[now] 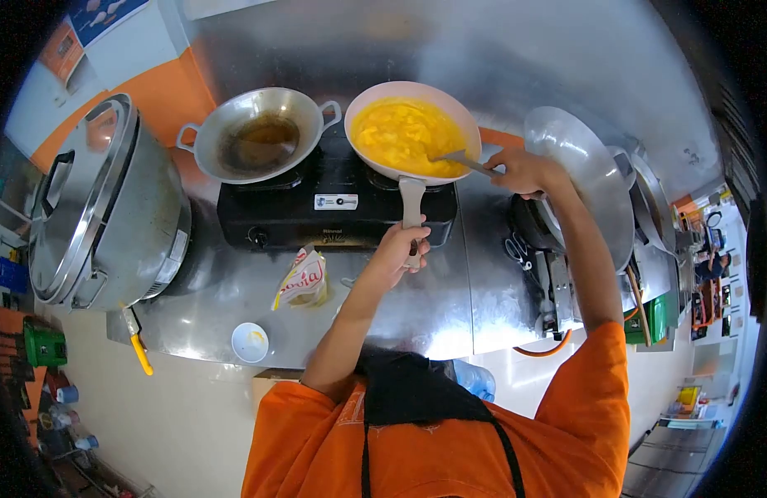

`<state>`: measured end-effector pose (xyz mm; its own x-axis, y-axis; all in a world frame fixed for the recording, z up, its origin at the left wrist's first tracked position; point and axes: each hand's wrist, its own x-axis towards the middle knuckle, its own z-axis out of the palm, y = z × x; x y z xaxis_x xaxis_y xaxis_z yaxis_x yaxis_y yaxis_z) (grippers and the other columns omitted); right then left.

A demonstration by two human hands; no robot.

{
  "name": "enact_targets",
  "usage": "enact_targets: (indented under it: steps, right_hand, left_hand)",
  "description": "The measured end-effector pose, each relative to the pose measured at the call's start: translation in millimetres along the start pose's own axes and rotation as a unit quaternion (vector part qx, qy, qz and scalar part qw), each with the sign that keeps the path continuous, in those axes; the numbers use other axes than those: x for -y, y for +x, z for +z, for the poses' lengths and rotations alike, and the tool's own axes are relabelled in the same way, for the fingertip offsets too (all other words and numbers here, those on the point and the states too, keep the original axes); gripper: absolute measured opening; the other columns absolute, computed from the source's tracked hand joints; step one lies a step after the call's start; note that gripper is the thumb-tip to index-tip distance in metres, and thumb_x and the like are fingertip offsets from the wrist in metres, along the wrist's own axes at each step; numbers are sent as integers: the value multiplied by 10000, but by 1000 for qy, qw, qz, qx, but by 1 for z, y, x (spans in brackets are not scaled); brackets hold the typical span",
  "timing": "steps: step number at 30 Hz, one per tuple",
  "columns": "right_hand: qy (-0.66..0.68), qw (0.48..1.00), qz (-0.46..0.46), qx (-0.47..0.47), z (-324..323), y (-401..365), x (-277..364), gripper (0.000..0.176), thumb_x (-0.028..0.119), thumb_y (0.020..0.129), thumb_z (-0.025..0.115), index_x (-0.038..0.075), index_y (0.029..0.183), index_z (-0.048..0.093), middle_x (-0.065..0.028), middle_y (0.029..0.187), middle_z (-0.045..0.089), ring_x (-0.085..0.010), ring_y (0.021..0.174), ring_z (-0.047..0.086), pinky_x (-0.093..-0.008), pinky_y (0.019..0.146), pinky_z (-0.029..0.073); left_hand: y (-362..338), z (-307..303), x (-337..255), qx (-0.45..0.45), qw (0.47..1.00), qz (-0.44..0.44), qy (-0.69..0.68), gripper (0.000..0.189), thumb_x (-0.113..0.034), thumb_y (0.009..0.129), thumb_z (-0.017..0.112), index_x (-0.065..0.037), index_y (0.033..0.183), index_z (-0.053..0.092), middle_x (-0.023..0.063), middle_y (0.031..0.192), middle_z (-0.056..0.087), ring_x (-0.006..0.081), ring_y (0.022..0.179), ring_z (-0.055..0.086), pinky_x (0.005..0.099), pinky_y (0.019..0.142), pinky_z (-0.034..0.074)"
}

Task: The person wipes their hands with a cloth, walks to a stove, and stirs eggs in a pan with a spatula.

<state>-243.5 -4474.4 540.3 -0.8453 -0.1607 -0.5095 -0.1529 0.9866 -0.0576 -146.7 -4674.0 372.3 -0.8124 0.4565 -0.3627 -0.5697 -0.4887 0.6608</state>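
Observation:
My left hand [396,252] is wrapped round the handle of a light pink frying pan [473,133], which sits on the right burner of a black two-burner gas stove [338,222]. Yellow egg [404,129], partly set and partly liquid, spreads over the pan's bottom. In my right hand [524,173] is a grey spatula [462,159], its fingers closed on the handle and its blade dipped into the egg at the pan's right side. A metal wok [226,112] with two handles and dark oil in it stands on the left burner.
A large rice cooker [147,212] stands left, with a yellow-handled knife [140,353] near the counter edge. An oil pouch [303,278] and a small white bowl [250,342] lie before the stove. Large metal pans [586,166] and scissors [517,251] are right.

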Motion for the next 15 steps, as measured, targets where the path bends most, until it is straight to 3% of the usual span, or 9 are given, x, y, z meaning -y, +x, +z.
enact_targets:
  steps: [3, 6, 9, 12, 15]
  right_hand:
    - [13, 999, -34, -6, 2, -10, 15, 339, 139, 784, 503, 52, 1100, 589, -165, 793, 622, -168, 517, 600, -325, 453, 487]
    - [44, 996, -68, -33, 16, -4, 21, 329, 157, 789, 490, 30, 1075, 592, -184, 817, 625, -240, 589, 620, -351, 539, 510]
    - [4, 976, -186, -108, 37, 24, 15, 381, 154, 787, 536, 16, 1142, 545, -185, 892, 621, -253, 675, 619, -323, 633, 500]
    - [-39, 979, -158, -119, 44, 45, 32, 349, 131, 778, 503, 3, 1096, 568, -218, 987, 601, -328, 864, 600, -368, 789, 465]
    - [-38, 983, -131, -122, 43, 66, 46, 336, 115, 766, 462, 1, 1057, 586, -230, 1009, 590, -360, 932, 571, -402, 841, 438]
  left_hand:
    - [2, -3, 1, 13, 1000, 1, 6, 482, -200, 797, 563, -91, 1222, 364, 22, 615, 492, 151, 463, 486, 255, 363, 299]
    - [3, -3, 1, 17, 1000, -5, 2, 476, -200, 795, 565, -97, 1215, 367, 23, 613, 491, 153, 464, 486, 255, 362, 298]
    - [1, -2, 0, 10, 1000, -10, 4, 450, -200, 798, 566, -110, 1201, 387, 17, 611, 487, 146, 453, 478, 254, 362, 297]
    - [-1, 0, -1, -4, 1000, -11, 6, 408, -201, 804, 568, -130, 1179, 424, 4, 609, 481, 132, 436, 460, 253, 364, 295]
    - [0, -1, -1, 1, 1000, -16, 4, 434, -205, 801, 567, -123, 1194, 401, 6, 609, 484, 134, 445, 467, 250, 365, 294]
